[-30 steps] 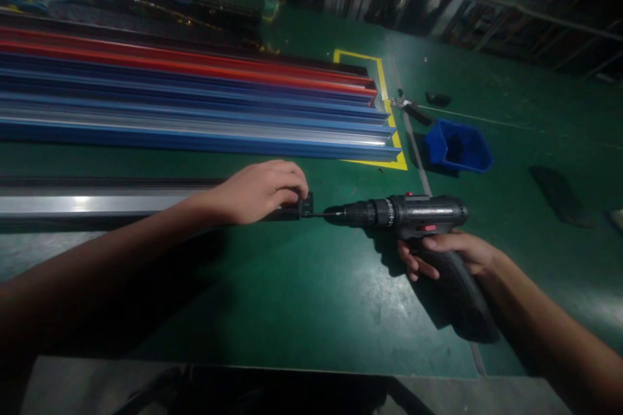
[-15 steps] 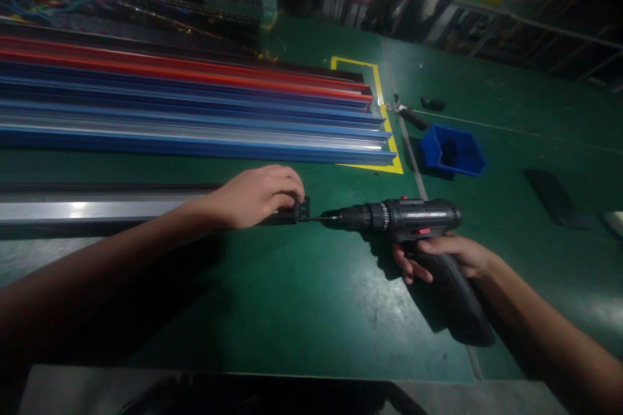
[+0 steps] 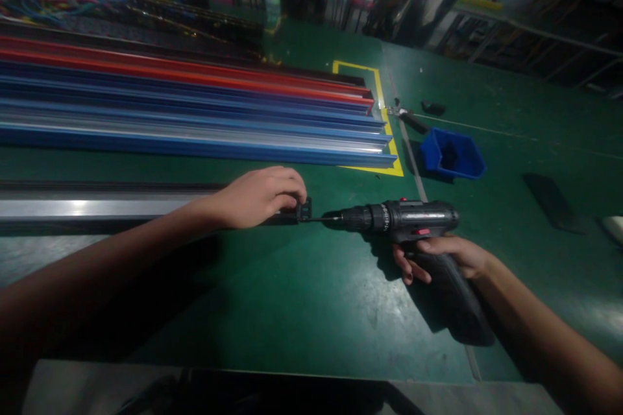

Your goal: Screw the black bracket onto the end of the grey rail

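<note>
My left hand (image 3: 260, 194) is closed over the right end of a long grey metal rail (image 3: 97, 209) that lies across the green table. A small black end piece (image 3: 304, 209) sticks out from under its fingers. My right hand (image 3: 445, 259) grips the handle of a black cordless drill (image 3: 409, 220). The drill lies level and points left, and its thin bit touches the black end piece.
Long blue, grey and red profiles (image 3: 195, 110) are stacked side by side behind the rail. A blue plastic bin (image 3: 452, 154) stands to the right, with pliers (image 3: 406, 117) behind it. A dark flat strip (image 3: 552, 202) lies far right. Yellow tape (image 3: 384, 123) marks the tabletop.
Hardly anything moved. The drill and my right hand drifted slightly left toward the rail end, and the view shifted a little.
</note>
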`<state>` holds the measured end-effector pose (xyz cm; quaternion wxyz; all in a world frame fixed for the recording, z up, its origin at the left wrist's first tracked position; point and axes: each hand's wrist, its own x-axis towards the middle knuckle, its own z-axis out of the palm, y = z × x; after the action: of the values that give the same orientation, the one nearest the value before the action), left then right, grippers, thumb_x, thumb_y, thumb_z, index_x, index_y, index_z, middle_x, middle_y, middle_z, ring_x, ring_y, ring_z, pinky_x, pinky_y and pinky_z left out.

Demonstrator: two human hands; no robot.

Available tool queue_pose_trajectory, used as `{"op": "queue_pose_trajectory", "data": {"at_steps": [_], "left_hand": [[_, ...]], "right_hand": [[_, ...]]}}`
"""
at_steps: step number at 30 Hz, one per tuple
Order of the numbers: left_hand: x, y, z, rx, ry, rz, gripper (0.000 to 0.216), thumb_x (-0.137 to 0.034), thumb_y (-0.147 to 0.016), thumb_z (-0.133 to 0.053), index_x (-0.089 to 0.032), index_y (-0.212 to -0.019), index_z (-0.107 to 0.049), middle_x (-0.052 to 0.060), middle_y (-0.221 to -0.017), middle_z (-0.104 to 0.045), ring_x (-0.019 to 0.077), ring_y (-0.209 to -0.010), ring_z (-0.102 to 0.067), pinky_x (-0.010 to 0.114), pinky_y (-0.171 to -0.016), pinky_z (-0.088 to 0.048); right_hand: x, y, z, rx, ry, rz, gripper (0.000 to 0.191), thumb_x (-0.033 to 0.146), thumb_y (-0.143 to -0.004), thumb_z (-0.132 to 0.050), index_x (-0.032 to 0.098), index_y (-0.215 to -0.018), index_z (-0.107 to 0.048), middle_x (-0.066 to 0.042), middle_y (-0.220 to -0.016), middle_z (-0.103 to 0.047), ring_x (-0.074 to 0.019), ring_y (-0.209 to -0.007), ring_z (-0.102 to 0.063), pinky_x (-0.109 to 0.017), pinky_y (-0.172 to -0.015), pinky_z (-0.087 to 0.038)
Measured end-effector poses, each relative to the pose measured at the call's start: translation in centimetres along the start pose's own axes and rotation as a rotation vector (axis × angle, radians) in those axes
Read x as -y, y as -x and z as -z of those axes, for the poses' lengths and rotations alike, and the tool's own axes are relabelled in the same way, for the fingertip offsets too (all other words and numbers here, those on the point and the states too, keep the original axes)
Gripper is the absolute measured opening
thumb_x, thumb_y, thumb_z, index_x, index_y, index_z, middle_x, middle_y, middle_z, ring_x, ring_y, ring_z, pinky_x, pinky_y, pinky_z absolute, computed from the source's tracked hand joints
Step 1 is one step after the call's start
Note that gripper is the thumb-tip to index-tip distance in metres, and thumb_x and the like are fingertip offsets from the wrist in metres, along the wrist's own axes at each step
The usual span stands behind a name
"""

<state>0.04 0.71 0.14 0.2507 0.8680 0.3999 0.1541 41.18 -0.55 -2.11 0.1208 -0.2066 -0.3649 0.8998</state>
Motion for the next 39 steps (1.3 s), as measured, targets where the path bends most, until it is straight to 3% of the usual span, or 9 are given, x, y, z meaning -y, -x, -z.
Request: {"op": "queue_pose_trajectory", "data": {"at_steps": [39], "left_hand": [[-0.26,-0.09,0.13,-0.001,-0.002,0.001,0.022,-0.03,-0.099,-0.052,-0.024,-0.101,-0.073,0.001,-0.118,-0.069,0.0194,-0.115,-0.061,0.032,-0.102,-0.042]], "right_hand": [[-0.32,0.11,0.31,-0.011,0.011,0.006,0.036,0.027,-0.099,-0.059,0.001,-0.12,-0.07,-0.016,-0.102,-0.073,-0.0143,-0.075,-0.072,-0.036,-0.089,-0.061]]}}
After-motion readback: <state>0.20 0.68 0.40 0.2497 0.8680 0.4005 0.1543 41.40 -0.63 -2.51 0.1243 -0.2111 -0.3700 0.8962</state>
